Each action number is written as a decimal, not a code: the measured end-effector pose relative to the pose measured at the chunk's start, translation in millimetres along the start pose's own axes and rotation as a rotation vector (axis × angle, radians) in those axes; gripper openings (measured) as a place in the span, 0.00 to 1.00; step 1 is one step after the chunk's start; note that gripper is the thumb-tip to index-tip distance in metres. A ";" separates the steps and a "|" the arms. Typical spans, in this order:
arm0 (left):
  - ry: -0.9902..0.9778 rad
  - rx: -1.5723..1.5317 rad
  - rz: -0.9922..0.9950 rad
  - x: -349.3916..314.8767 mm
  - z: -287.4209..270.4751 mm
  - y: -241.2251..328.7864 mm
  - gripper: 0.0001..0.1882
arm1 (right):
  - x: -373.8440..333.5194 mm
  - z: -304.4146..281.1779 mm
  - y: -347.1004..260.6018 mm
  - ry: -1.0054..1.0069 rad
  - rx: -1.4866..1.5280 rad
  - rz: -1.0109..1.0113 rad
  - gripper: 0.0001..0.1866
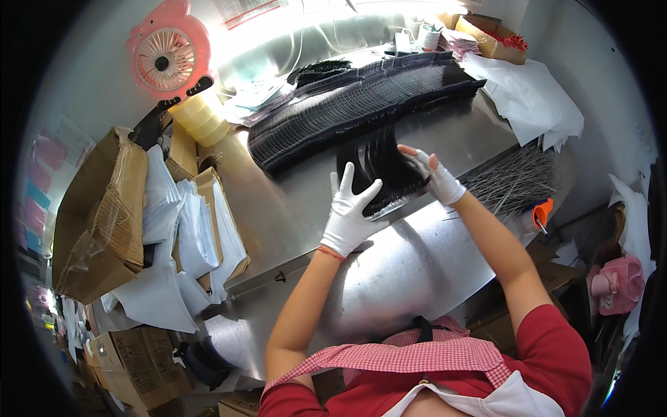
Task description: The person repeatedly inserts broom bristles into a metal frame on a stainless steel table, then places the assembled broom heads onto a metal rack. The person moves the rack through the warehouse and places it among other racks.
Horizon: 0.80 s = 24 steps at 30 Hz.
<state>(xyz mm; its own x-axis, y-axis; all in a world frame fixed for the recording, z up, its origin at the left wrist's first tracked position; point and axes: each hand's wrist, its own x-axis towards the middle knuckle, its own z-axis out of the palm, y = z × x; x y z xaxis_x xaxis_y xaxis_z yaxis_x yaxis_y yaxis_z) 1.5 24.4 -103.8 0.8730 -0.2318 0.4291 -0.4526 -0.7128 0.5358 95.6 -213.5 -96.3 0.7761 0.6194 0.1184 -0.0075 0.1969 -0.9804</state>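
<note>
A small batch of thin, curved black pieces lies on the metal table near its front edge; their exact kind cannot be made out. At its left side is my left hand in a white glove, fingers spread apart. On the right side my right hand, its glove leaving some fingertips bare, rests against the batch with fingers stretched out. Both hands frame the pieces without closing round them. Just beyond, a long row of similar black ribbed pieces stands packed together across the table.
Cardboard boxes with white sheets stand at the left. A pink fan and yellow tape rolls are at the back left. Thin wire-like strips and an orange-handled tool lie right. White paper covers the back right corner.
</note>
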 end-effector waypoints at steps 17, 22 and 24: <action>0.489 0.307 -0.344 -79.0 -68.3 -21.8 0.27 | 57.5 227.0 98.0 0.205 -0.036 -0.079 0.41; 0.497 0.366 -0.455 -48.8 -105.4 -104.7 0.26 | 136.3 260.9 93.8 0.361 -0.179 0.061 0.41; 0.520 0.303 -0.370 -37.5 -117.8 -144.9 0.24 | 138.7 267.7 96.5 0.415 -0.315 0.099 0.43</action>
<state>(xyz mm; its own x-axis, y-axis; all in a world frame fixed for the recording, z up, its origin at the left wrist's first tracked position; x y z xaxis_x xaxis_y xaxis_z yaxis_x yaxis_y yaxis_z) 13.0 214.3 -111.9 0.7258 0.3535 0.5901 -0.0063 -0.8544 0.5195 33.7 94.8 -132.3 0.9661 0.2580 0.0127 0.0464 -0.1249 -0.9911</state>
